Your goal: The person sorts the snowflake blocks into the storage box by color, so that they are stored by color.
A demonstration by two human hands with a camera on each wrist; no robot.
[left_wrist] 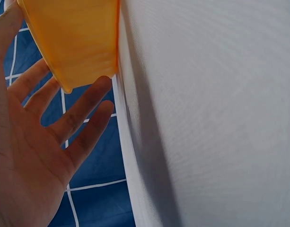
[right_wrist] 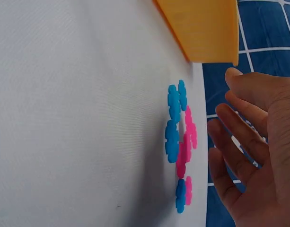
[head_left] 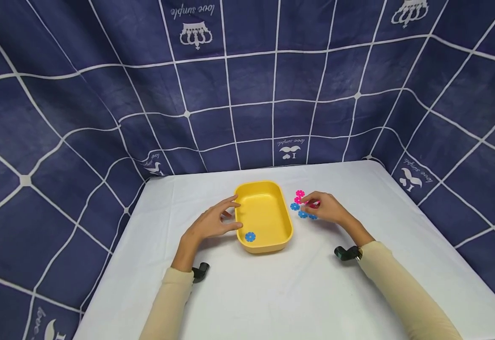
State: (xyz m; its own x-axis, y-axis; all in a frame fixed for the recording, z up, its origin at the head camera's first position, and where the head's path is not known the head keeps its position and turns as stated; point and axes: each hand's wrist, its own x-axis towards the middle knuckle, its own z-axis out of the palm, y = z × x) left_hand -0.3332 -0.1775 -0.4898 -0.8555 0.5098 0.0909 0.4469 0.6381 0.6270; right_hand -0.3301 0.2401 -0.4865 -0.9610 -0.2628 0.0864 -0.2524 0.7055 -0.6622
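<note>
A yellow plastic tray (head_left: 287,215) stands on the white table with one blue flower-shaped disc (head_left: 250,236) inside, near its front left corner. My left hand (head_left: 211,222) is at the tray's left side, thumb and fingers spread along the rim; in the left wrist view the fingers are loosely extended beside the tray wall (left_wrist: 78,42). To the right of the tray lie several pink flower discs (head_left: 300,193) and blue flower discs (head_left: 295,206). Over them hovers my right hand (head_left: 327,208), its fingers loosely bent. The right wrist view shows nothing between its thumb and fingers.
A white cloth (head_left: 255,293) covers the table. Dark blue curtains with white grid lines (head_left: 251,123) hang behind and on both sides. A small black device (head_left: 347,253) sits on the right wrist and another (head_left: 200,272) on the left.
</note>
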